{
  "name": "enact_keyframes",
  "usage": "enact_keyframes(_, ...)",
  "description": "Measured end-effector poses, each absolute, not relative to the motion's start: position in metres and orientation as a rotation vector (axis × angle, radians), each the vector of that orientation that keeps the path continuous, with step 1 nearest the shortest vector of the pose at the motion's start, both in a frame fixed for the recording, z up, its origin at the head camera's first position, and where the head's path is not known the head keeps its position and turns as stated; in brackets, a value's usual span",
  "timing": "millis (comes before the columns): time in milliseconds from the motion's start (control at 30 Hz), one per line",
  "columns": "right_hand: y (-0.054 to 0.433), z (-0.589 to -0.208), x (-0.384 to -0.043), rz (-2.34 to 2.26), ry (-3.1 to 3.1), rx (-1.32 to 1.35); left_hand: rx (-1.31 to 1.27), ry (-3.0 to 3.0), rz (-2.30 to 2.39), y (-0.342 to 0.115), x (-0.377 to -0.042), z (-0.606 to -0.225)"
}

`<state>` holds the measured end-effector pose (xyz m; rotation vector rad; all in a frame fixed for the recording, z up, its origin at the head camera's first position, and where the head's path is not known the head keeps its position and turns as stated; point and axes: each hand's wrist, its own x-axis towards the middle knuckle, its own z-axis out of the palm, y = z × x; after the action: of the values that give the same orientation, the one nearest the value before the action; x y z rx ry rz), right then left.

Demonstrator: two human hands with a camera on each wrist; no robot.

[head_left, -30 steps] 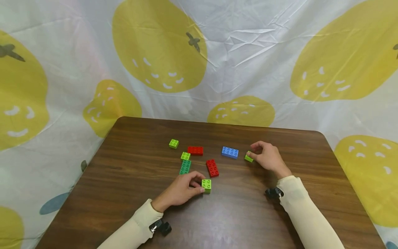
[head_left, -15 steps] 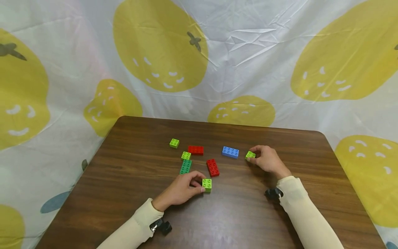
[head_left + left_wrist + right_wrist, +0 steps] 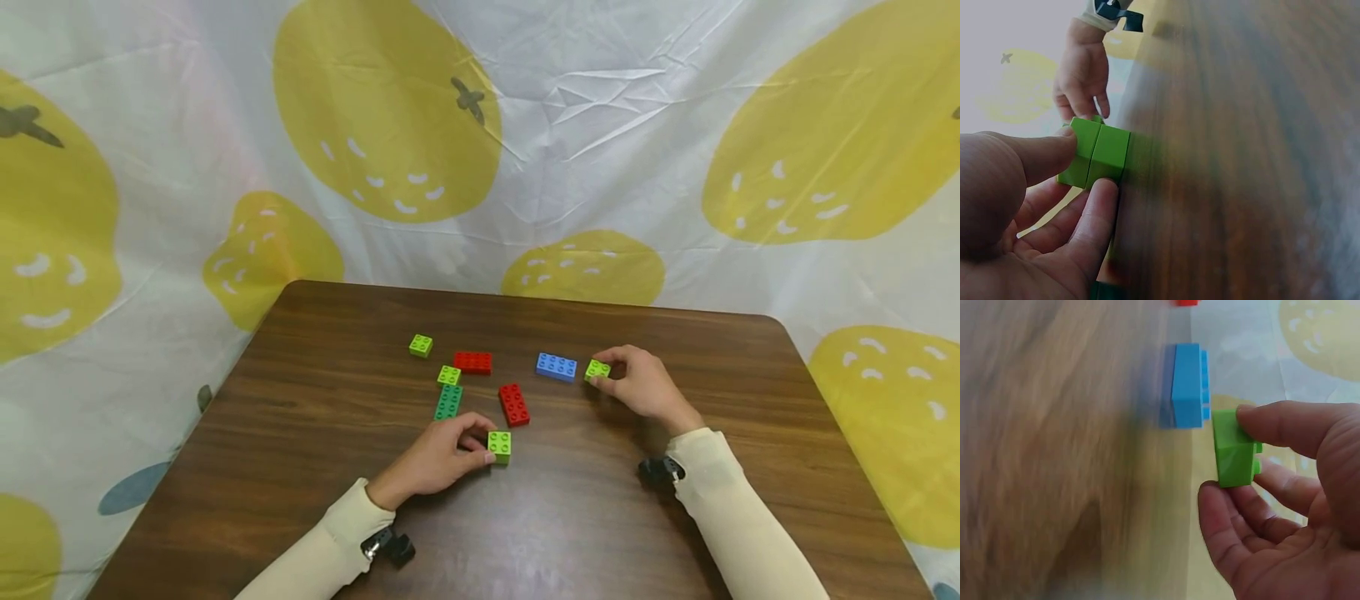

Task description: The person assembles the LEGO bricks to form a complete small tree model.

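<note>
My left hand (image 3: 441,454) pinches a lime green block (image 3: 498,447) between thumb and fingers, low over the front middle of the table. In the left wrist view a seam divides this block (image 3: 1094,153), like two building bricks stacked together. My right hand (image 3: 641,382) pinches a four-stud lime green building brick (image 3: 597,371) just right of the blue brick (image 3: 556,367). The right wrist view shows that lime brick (image 3: 1235,450) raised off the tabletop, thumb on one side and fingers on the other.
Two red bricks (image 3: 472,362) lie mid-table. A dark green brick (image 3: 448,402) touches or nearly touches a small lime brick (image 3: 449,376) left of them. Another lime brick (image 3: 421,345) lies further back. A fruit-print cloth (image 3: 420,250) hangs behind the wooden table (image 3: 337,358).
The right hand's lime brick has turned from tilted to studs up. It shifted right, then back left toward the blue brick. The left hand stays in place.
</note>
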<state>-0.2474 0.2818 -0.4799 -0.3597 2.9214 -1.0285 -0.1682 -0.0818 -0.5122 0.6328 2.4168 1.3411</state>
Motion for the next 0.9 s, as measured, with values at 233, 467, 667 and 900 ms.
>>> enact_keyframes(233,0.263,-0.474,-0.240,-1.123,2.920,-0.435,0.630,2.423,1.335,-0.083,-0.169,-0.512)
enact_keyframes(467,0.245,-0.469,-0.231,-1.227,2.882,-0.503,0.637,2.416,1.337,-0.083,-0.169,-0.512)
enact_keyframes(667,0.228,-0.464,-0.221,-1.254,2.873,-0.624,0.645,2.408,1.350,-0.082,-0.168,-0.510)
enact_keyframes(900,0.209,-0.461,-0.208,-1.275,2.823,-0.733,0.654,2.415,1.352,-0.082,-0.167,-0.509)
